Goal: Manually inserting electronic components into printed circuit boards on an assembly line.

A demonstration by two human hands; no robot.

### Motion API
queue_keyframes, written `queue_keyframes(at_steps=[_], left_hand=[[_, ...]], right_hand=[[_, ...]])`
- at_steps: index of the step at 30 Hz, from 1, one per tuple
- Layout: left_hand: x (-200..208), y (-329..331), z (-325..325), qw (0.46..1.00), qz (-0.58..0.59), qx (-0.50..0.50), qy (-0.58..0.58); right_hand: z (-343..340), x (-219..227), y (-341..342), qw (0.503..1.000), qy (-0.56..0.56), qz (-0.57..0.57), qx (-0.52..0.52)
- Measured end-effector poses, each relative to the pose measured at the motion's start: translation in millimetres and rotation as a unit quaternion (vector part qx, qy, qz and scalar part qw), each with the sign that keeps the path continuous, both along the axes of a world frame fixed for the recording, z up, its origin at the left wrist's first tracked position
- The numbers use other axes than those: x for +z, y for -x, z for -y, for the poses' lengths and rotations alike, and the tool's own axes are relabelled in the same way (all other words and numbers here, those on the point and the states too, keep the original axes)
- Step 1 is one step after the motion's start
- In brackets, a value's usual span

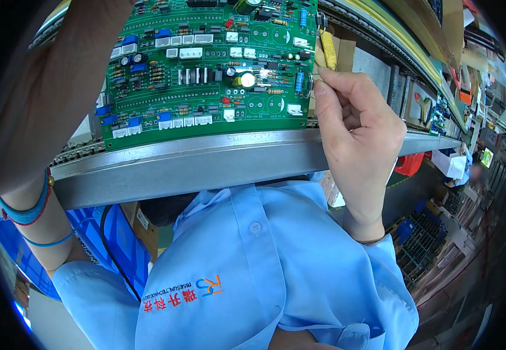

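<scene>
Circuit board (215, 65) is being carried flat, parts side up, w/ its near edge being lined up along the inner edge of the metal rail (206, 158); its far edge is being cut off at the top of view. At the board's R edge, thumb & index tip of the R hand (361, 119) are being pinched together, just beside a small blue part (299, 81); whether anything's being gripped btwn them can't be told. L hand (60, 87) is being held up over the board's L edge, v. close up; fingertips aren't being shown, so its grip can't be told. Prob. best if a light pinch is being used, w/o the tall round part (247, 80) being knocked or the board being shifted. Visible stretch is being laid longest L–R, parallel to the rail; full long axis & front can't be told.
</scene>
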State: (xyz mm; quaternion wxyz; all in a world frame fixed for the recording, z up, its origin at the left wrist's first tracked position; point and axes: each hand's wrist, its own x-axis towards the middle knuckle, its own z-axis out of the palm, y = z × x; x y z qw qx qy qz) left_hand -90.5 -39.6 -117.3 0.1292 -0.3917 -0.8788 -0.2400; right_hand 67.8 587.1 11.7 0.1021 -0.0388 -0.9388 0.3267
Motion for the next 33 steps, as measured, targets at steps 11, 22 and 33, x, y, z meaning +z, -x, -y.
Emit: queue_keyframes(at_steps=[11,22,33], left_hand=[[39.7,6.4,-176.3,1.0,-0.003,0.028,0.007],[26.8,48.6,-158.6,0.998,-0.012,0.053,0.03],[156.2,-2.3,-310.3,0.993,-0.037,0.105,0.047]], right_hand=[[-6.4,6.3,-2.8,0.997,0.042,0.054,0.037],[-9.3,4.7,-1.7,0.997,-0.018,0.007,0.077],[-119.6,56.4,63.9,0.988,-0.115,-0.104,-0.002]])
